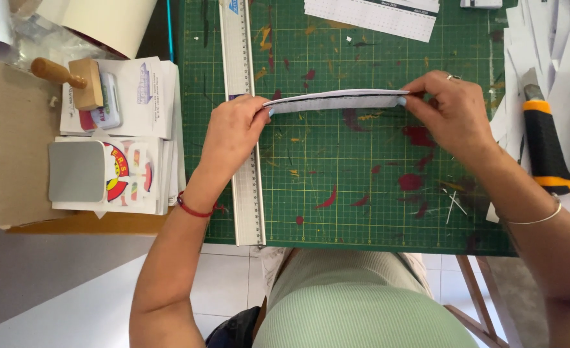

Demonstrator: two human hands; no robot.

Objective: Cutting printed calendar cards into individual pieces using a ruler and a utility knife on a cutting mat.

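A thin stack of white paper sheets [336, 100] is held edge-on above the green cutting mat [375, 193]. My left hand [233, 132] pinches its left end between thumb and fingers. My right hand [449, 109] grips the right end, with a ring on one finger. The stack bows slightly upward in the middle. A long metal ruler [246, 187] lies lengthwise on the mat under my left hand.
An orange and black utility knife [546, 145] lies on white paper scraps at the right. Stacks of printed cards [136, 96], a grey pad [77, 171] and a wooden-handled stamp [72, 77] sit at the left. A printed calendar sheet [375, 16] lies at the mat's top.
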